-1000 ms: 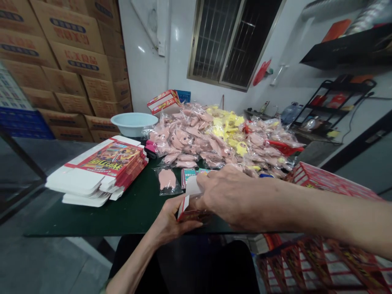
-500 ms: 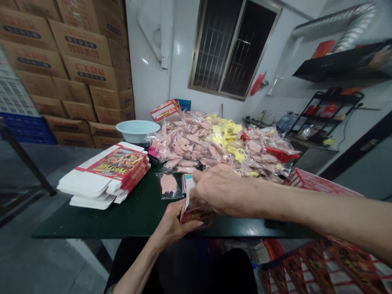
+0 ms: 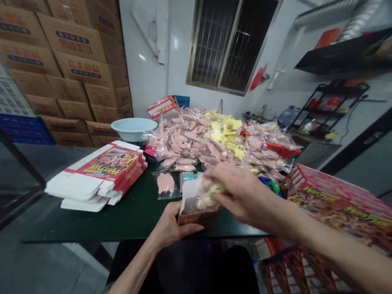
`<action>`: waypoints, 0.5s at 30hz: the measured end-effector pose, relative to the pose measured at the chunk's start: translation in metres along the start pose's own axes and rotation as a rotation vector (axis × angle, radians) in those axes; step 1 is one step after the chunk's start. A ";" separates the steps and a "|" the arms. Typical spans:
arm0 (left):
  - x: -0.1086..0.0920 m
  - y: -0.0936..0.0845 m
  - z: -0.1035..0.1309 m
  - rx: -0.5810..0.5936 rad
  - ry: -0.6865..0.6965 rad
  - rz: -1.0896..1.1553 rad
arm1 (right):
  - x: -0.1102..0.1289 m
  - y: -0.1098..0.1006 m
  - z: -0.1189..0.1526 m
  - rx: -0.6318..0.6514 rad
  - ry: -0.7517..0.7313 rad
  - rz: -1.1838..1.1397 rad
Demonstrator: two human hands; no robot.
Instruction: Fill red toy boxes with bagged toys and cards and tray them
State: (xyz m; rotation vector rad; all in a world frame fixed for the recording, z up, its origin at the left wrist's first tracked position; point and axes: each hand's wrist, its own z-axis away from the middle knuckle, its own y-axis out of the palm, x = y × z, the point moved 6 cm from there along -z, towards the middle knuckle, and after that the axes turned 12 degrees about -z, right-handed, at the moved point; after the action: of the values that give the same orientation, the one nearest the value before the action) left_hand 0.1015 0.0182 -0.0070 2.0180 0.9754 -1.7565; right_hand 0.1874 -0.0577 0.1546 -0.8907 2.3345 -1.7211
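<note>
My left hand (image 3: 173,223) grips a small red printed carton (image 3: 190,201) at the table's near edge, thumb along its front. The carton's top is open and a white flap stands up. In my right hand (image 3: 241,190) is a clear plastic packet with a pale yellow and pink figure (image 3: 210,195), held at the carton's mouth. The packet's lower part lies inside or just over the opening; I cannot tell which. Left of the carton lies one flat pink animal-shaped bagged figure (image 3: 165,183). Small printed cards (image 3: 187,177) show just behind the carton.
A large heap of bagged pink and yellow figures (image 3: 196,141) covers the back of the green table (image 3: 137,220). Flattened cartons (image 3: 107,167) are stacked at left, a pale blue basin (image 3: 134,127) behind them. Filled-out red cartons (image 3: 333,204) stand at right, near a blue-green tape roll (image 3: 271,185).
My right hand has turned and drawn back slightly from the carton's mouth, so the packet in its fingers now shows. My left hand keeps its hold on the carton. The view has shifted a little.
</note>
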 end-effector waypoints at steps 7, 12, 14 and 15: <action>-0.002 -0.001 -0.005 -0.045 -0.019 -0.061 | 0.001 0.006 -0.010 0.262 0.019 0.024; -0.003 0.002 -0.007 -0.032 -0.022 -0.033 | -0.005 0.009 -0.004 0.281 0.069 -0.165; -0.003 0.002 -0.008 -0.040 -0.036 0.011 | -0.003 0.016 0.000 0.253 0.083 -0.151; -0.002 0.002 -0.008 -0.039 -0.046 0.032 | -0.002 0.019 0.002 0.243 0.090 -0.153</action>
State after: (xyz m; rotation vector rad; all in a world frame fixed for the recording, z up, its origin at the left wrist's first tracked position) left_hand 0.1092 0.0209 -0.0034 1.9502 0.9508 -1.7456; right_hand 0.1827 -0.0544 0.1359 -0.9872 2.0938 -2.0912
